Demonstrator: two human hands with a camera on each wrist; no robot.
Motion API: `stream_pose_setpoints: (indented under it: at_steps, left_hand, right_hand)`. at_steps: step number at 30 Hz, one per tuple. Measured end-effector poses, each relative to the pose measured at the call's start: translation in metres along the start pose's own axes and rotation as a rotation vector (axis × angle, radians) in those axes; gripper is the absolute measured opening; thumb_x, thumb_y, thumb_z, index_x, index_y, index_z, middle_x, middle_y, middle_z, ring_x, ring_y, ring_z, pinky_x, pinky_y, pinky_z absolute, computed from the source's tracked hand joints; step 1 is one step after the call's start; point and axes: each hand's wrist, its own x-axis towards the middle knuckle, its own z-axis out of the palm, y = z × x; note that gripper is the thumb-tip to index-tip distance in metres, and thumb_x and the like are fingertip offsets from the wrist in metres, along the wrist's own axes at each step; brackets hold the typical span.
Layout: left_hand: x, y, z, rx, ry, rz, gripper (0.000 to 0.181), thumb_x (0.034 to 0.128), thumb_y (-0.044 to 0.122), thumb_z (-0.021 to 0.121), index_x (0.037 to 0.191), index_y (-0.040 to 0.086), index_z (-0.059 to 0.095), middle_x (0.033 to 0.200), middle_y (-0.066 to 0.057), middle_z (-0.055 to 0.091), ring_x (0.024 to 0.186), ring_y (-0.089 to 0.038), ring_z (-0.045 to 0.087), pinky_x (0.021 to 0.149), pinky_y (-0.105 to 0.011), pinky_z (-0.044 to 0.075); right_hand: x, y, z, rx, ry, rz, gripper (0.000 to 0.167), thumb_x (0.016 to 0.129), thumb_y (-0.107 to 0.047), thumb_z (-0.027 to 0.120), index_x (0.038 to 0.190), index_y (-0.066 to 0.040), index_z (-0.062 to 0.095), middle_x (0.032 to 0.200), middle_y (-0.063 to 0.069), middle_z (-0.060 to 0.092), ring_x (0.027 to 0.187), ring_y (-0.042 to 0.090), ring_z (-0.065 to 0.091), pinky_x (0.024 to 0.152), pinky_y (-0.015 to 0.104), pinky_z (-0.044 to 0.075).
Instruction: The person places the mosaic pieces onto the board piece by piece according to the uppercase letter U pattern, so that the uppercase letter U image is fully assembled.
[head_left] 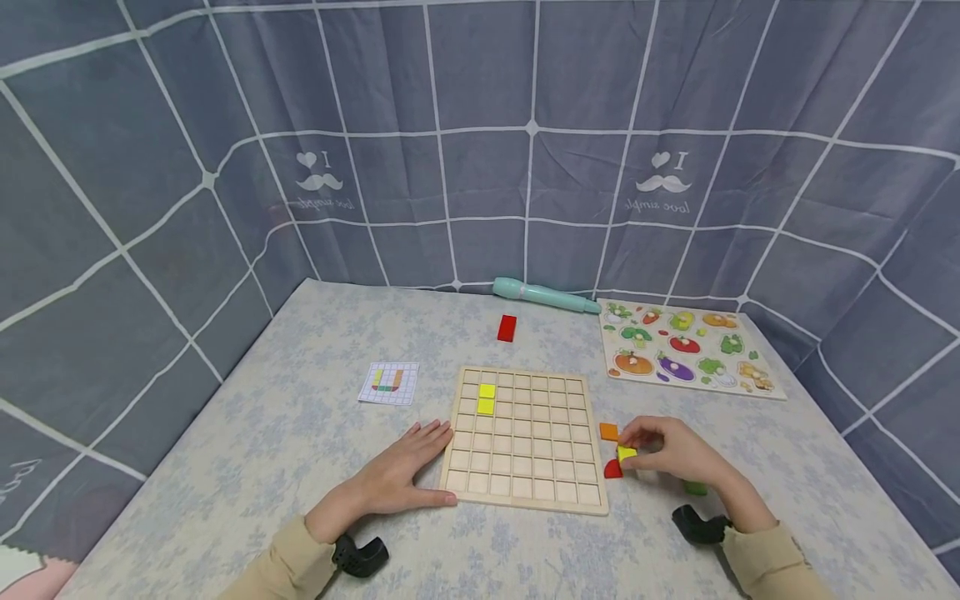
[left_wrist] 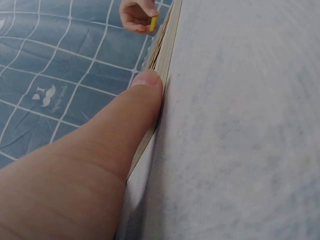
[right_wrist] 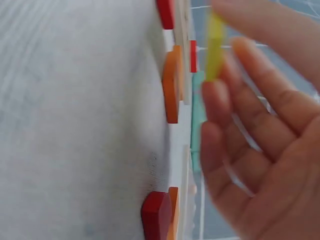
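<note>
My left hand (head_left: 401, 473) lies with straight fingers against the left edge of a wooden grid board (head_left: 532, 497); its thumb (left_wrist: 145, 100) touches the board's side in the left wrist view. Two yellow squares (head_left: 486, 406) sit in cells near the board's upper left. Right of the board, my right hand (head_left: 671, 450) pinches a yellow piece (right_wrist: 215, 47) between thumb and fingers, raised off the table in the right wrist view. Close by are an orange square (head_left: 608, 432), a red rounded piece (head_left: 613, 469) and a green piece (head_left: 696, 488), partly hidden under the right wrist.
A pattern card (head_left: 388, 383) with a coloured U shape lies left of the board. Behind the board are a red rectangle (head_left: 507, 328) and a teal pen-shaped stick (head_left: 546, 296). A vegetable puzzle board (head_left: 690, 346) lies at the back right. A grey checked curtain (head_left: 480, 183) surrounds the table.
</note>
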Motion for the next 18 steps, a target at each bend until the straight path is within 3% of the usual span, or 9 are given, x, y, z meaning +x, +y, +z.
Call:
stream_pose_setpoints:
  at_steps: [7, 12, 18]
  left_hand:
    - [0.000, -0.001, 0.000, -0.005, 0.001, -0.011, 0.093, 0.0819, 0.062, 0.059, 0.146, 0.001, 0.030, 0.153, -0.009, 0.024, 0.141, -0.025, 0.017, 0.116, -0.043, 0.011]
    - [0.000, -0.001, 0.000, -0.001, -0.006, -0.023, 0.094, 0.0812, 0.064, 0.058, 0.147, 0.003, 0.029, 0.153, -0.007, 0.023, 0.141, -0.022, 0.016, 0.117, -0.039, 0.009]
    - [0.000, 0.000, -0.001, 0.003, -0.009, -0.015, 0.094, 0.0817, 0.063, 0.059, 0.147, 0.002, 0.029, 0.153, -0.009, 0.024, 0.141, -0.024, 0.016, 0.117, -0.041, 0.010]
  right_hand:
    - [0.022, -0.026, 0.000, -0.017, 0.074, -0.039, 0.025, 0.078, -0.030, 0.078, 0.096, -0.016, 0.067, 0.091, -0.006, 0.063, 0.086, 0.015, 0.057, 0.081, 0.041, 0.051]
    - [0.044, -0.051, 0.006, -0.020, 0.091, -0.121, 0.024, 0.079, -0.026, 0.078, 0.097, -0.014, 0.067, 0.094, -0.005, 0.063, 0.087, 0.014, 0.058, 0.083, 0.040, 0.051]
    - [0.071, -0.077, 0.019, -0.037, 0.071, -0.153, 0.026, 0.078, -0.027, 0.078, 0.098, -0.013, 0.068, 0.092, -0.008, 0.063, 0.086, 0.012, 0.058, 0.082, 0.038, 0.051]
